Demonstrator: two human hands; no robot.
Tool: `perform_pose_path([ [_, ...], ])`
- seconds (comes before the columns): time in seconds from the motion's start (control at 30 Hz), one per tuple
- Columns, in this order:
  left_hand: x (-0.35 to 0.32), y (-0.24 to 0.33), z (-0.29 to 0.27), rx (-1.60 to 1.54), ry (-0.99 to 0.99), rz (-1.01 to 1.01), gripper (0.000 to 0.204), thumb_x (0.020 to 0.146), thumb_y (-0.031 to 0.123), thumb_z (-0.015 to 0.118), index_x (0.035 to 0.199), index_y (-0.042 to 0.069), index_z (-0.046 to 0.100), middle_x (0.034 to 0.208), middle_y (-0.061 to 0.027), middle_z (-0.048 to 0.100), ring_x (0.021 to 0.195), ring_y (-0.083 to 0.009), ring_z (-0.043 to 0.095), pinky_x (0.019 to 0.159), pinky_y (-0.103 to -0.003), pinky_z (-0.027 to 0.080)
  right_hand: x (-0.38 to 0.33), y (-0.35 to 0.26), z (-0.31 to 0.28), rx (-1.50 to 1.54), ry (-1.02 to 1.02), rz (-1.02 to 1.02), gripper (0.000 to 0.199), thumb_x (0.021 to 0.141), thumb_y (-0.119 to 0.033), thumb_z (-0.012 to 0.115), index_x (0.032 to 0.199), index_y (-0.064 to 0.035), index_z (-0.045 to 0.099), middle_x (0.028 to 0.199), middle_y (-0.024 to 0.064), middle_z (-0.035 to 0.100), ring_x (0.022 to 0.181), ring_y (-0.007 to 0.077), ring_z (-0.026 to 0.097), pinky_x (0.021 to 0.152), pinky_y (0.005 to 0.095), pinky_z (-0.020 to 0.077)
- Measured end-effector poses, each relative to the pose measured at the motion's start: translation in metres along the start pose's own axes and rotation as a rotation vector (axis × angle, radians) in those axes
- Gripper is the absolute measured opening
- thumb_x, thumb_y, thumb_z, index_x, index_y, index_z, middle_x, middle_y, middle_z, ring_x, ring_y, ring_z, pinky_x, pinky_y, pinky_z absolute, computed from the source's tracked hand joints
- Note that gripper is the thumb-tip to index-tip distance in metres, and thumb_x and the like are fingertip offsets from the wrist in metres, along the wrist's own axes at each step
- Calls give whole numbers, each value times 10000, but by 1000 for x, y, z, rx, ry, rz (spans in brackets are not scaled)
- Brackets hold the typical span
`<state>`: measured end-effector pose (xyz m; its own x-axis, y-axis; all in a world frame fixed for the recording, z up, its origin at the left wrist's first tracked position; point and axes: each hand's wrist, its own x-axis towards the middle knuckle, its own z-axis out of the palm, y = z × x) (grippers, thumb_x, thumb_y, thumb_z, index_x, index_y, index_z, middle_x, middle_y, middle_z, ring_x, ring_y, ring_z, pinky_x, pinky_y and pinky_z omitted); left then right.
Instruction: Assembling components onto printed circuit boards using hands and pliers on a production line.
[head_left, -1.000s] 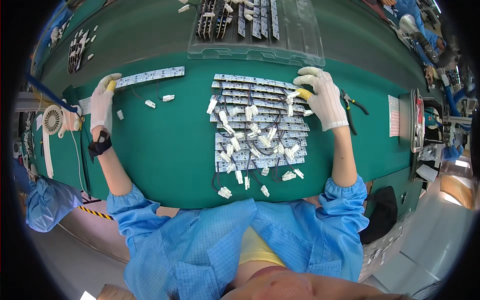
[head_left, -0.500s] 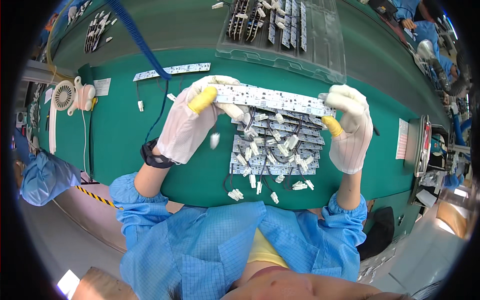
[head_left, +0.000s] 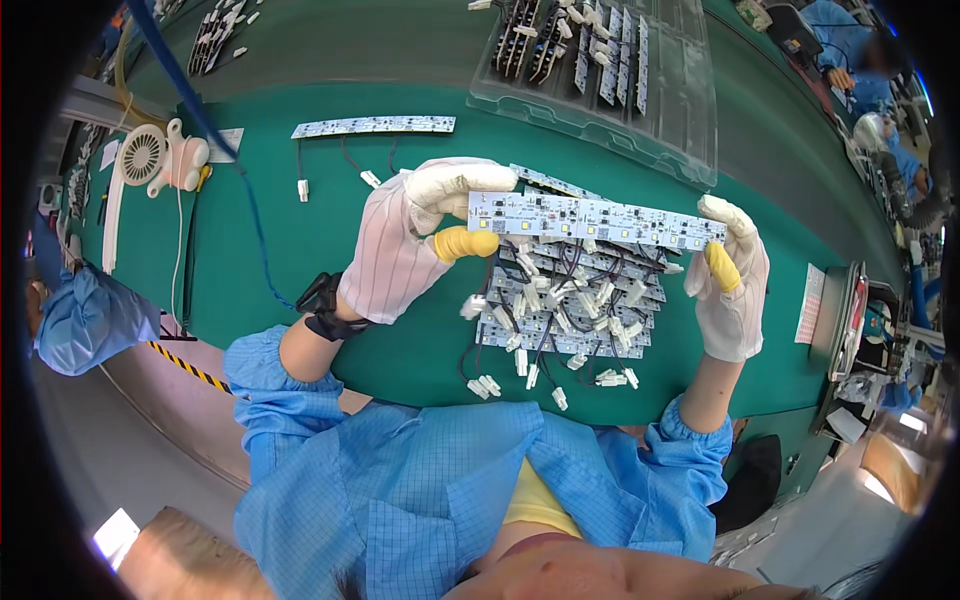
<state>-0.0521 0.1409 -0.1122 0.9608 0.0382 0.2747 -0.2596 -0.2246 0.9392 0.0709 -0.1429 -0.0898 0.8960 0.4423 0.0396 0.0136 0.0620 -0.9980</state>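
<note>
Between my gloved hands a long white circuit board strip [head_left: 598, 221] is held up, its component side showing. My left hand [head_left: 425, 225], with a yellow cot on the thumb, is closed on the strip's left end. At the other end my right hand [head_left: 732, 275] pinches the corner, also with a yellow-covered thumb. Below and behind lies a pile of similar circuit board strips [head_left: 630, 345] with dark wires and white plug connectors [head_left: 560, 310]. Another wired circuit board strip [head_left: 373, 126] lies alone at the far left of the green mat.
A clear plastic tray [head_left: 600, 135] with upright board strips stands at the back. A small fan [head_left: 145, 155] sits at the left, near a hanging blue cord [head_left: 190, 95]. A metal-rimmed container [head_left: 845, 305] stands right. Other people in blue sleeves work at both sides.
The held strip has shifted right and slightly down with both hands. My left thumb now lies along its lower edge instead of over its front. The whole view has shifted slightly.
</note>
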Motion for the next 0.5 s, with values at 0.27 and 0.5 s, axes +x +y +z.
perform_pose_path([
  [0.27,-1,-8,2,-132,136,3,464,801,199,718,1179,-30,576,1162,-127,606,958,-179,625,848,-291,497,-3,0,-5,44,-46,-32,457,879,-265,653,1182,54,528,703,33,579,520,46,488,472,170,350],
  [0.5,1,-9,4,-221,183,19,539,800,297,708,1184,-57,570,1146,-110,621,948,-150,627,852,-253,479,-7,-7,-3,103,-59,-7,428,872,-257,646,1159,46,552,710,42,594,514,67,500,481,188,371],
])
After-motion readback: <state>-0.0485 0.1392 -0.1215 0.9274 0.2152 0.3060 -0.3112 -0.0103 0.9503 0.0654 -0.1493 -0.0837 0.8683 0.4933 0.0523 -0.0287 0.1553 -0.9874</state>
